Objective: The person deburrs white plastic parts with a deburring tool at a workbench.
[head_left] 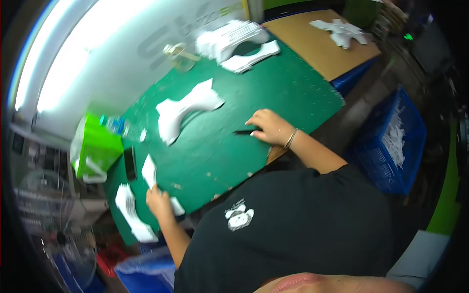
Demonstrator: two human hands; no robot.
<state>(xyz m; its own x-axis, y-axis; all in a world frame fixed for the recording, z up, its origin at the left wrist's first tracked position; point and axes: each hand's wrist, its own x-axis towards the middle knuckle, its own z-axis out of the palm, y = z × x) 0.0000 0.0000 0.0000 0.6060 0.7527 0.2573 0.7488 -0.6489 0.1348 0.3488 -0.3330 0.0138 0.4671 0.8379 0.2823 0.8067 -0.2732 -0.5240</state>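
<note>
My left hand (160,201) is at the table's near left edge, fingers closed on a curved white flat piece (149,171); another part of white material (177,206) shows beside the hand. My right hand (271,128) rests low over the green table with a slim black pointed tool (241,132) between thumb and fingers; its exact kind is not clear. Between the hands and farther away lies a small pile of curved white pieces (188,108). Left of my left hand is a neat stack of similar white pieces (131,215).
A larger white stack (229,39) stands at the table's far side, near a clear jar (181,57). At left are a bottle (122,128), a green box (97,146) and a dark phone (130,163). A blue crate (386,146) with white scraps stands right, below a brown board (312,49).
</note>
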